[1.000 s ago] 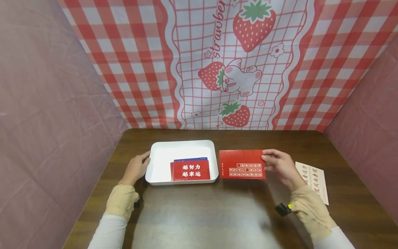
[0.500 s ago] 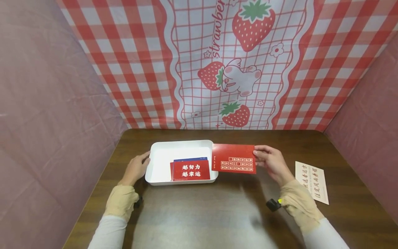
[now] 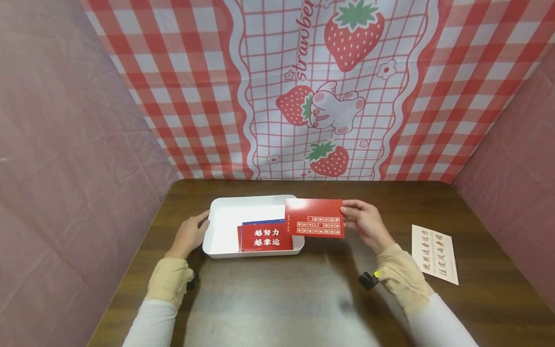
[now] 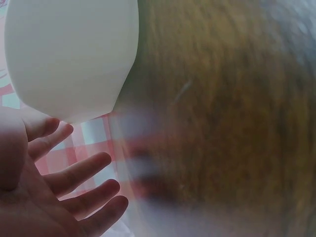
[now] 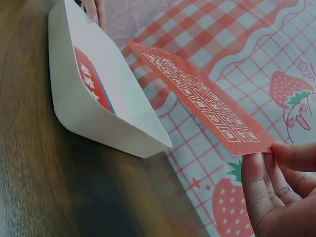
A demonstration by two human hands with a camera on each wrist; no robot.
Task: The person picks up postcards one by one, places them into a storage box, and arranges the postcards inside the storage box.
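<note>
A red card [image 3: 314,217] with white boxed characters is pinched at its right edge between the thumb and fingers of my right hand [image 3: 366,224]. In the head view, the card's left part overlaps the right end of a white tray [image 3: 225,212]; the right wrist view shows it raised above the rim. Inside the tray lie a red card [image 3: 265,241] with large white characters and a blue card [image 3: 260,222] mostly hidden beneath it. My left hand [image 3: 188,236] has its thumb and index fingertips against the tray's left end, while the other fingers [image 4: 81,173] spread loosely.
On the right of the brown wooden table [image 3: 269,308] lies a cream card [image 3: 434,255] with dark lettering. A red-and-white checked cloth [image 3: 191,96] with strawberries hangs behind the table. Pink fabric [image 3: 78,183] stands at both sides.
My right hand has carried the red card leftward from beside the tray until it overlaps the tray's right end. More of the cream card shows now. The left hand and tray stay put.
</note>
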